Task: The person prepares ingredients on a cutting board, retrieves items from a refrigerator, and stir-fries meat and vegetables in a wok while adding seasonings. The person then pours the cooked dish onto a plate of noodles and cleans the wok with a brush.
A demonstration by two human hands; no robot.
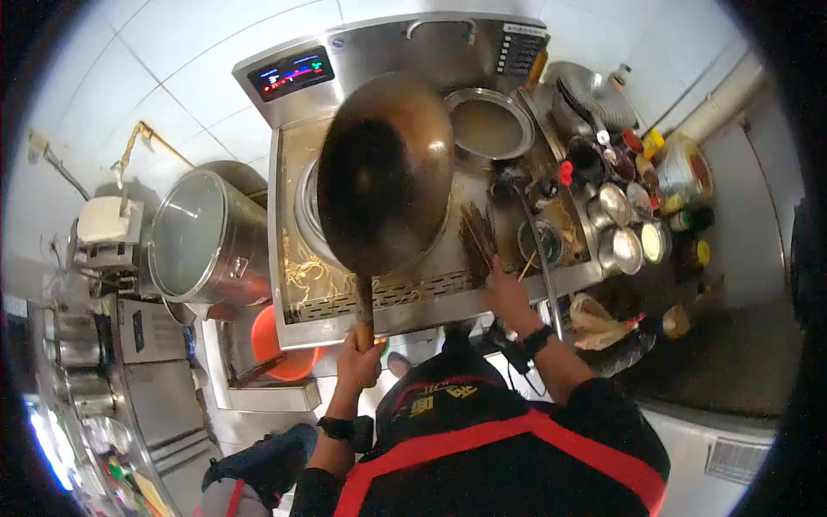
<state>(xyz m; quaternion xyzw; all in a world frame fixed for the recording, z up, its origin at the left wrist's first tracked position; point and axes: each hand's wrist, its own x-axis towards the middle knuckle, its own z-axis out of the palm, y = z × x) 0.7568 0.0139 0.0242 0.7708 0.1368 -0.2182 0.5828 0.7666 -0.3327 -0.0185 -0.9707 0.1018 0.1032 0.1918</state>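
Note:
My left hand (358, 362) is wrapped round the wooden handle of a large dark wok (386, 172). The wok is tilted up above the burner ring (307, 207), and its blackened inside faces me. At the stove's front edge, my right hand (508, 297) is closed round the end of a bamboo wok brush (479, 234), whose dark bristles point away from me. Just right of that hand, a long-handled ladle (537, 250) leans across a small pot (543, 239). Food scraps that look like noodles (303, 274) lie on the stovetop at left.
A pot of cloudy liquid (489, 125) sits at the back right of the stove. Several metal seasoning bowls (622, 250) and bottles crowd the right side. At left stand a tall stockpot (194, 233) and an orange bucket (269, 340). Another person (250, 482) is at lower left.

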